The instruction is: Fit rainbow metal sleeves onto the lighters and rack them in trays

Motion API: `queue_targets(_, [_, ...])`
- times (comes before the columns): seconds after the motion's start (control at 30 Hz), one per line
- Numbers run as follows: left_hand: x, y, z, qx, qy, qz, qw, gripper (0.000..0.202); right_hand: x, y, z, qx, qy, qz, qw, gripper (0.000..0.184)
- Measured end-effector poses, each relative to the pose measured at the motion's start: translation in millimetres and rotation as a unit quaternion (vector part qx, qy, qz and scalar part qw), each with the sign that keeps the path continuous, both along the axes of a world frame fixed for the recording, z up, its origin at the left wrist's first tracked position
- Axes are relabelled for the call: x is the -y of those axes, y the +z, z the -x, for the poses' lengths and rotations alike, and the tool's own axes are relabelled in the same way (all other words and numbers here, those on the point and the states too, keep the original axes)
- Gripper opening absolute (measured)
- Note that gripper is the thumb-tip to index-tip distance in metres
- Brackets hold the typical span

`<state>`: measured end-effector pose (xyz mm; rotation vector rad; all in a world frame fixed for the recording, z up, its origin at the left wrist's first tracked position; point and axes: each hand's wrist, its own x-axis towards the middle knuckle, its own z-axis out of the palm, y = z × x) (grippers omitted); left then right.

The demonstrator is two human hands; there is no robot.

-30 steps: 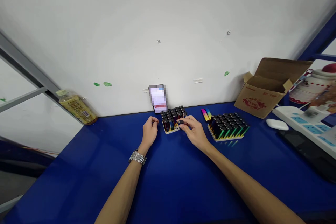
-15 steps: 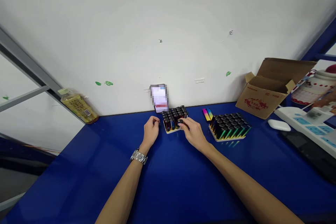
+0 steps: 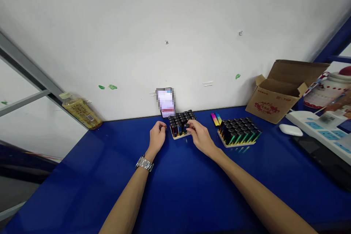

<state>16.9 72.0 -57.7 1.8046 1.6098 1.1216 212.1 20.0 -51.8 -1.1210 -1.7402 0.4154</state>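
A small tray of upright black-capped lighters (image 3: 179,121) stands on the blue table (image 3: 175,186) near the wall. My right hand (image 3: 199,134) has its fingers curled on the tray's front right corner, pinching a lighter in the front row. My left hand (image 3: 157,136) rests on the table just left of the tray, fingers curled in a loose fist, with a metal watch (image 3: 144,163) on the wrist. A second, fuller tray of lighters (image 3: 239,131) stands to the right, apart from both hands. Two loose colourful lighters (image 3: 215,118) lie between the trays.
A phone (image 3: 166,102) leans on the wall behind the tray. A yellow drink bottle (image 3: 79,111) leans at the left. An open cardboard box (image 3: 285,89), a white earbud case (image 3: 290,129), a power strip (image 3: 320,131) and a decorated pot (image 3: 331,87) sit at the right.
My right hand has shifted slightly up and left onto the tray's front row. The left hand has hardly moved.
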Motion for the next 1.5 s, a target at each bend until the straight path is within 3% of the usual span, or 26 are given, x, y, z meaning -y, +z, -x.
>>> queue_targets(0.37, [-0.1, 0.9, -1.0, -0.005, 0.002, 0.006, 1.0, 0.015, -0.7, 3.6, 0.0, -0.022, 0.004, 0.017, 1.0, 0.016])
queue_targets(1.0, [-0.4, -1.2, 0.5, -0.012, 0.0, -0.003, 1.0, 0.015, 4.1, -1.6, -5.8, 0.081, -0.106, -0.036, 0.99, 0.029])
queue_targets(1.13, [-0.5, -1.0, 0.2, -0.011, 0.001, 0.0, 1.0, 0.015, 1.3, -1.2, -15.3, 0.197, -0.225, -0.045, 0.953, 0.029])
queue_targets(1.27, [-1.3, -1.5, 0.6, -0.015, -0.002, 0.0, 1.0, 0.014, -3.4, -4.4, -18.8, 0.338, -0.317, 0.043, 0.885, 0.034])
queue_targets(1.37, [-1.4, -1.7, 1.0, -0.02, -0.005, 0.001, 1.0, 0.014, -4.2, -4.7, -16.0, 0.386, -0.319, 0.124, 0.857, 0.038])
queue_targets(1.5, [-0.9, -1.7, 1.3, -0.023, -0.005, -0.001, 1.0, 0.014, -2.2, -0.7, -13.5, 0.406, -0.288, 0.146, 0.855, 0.034])
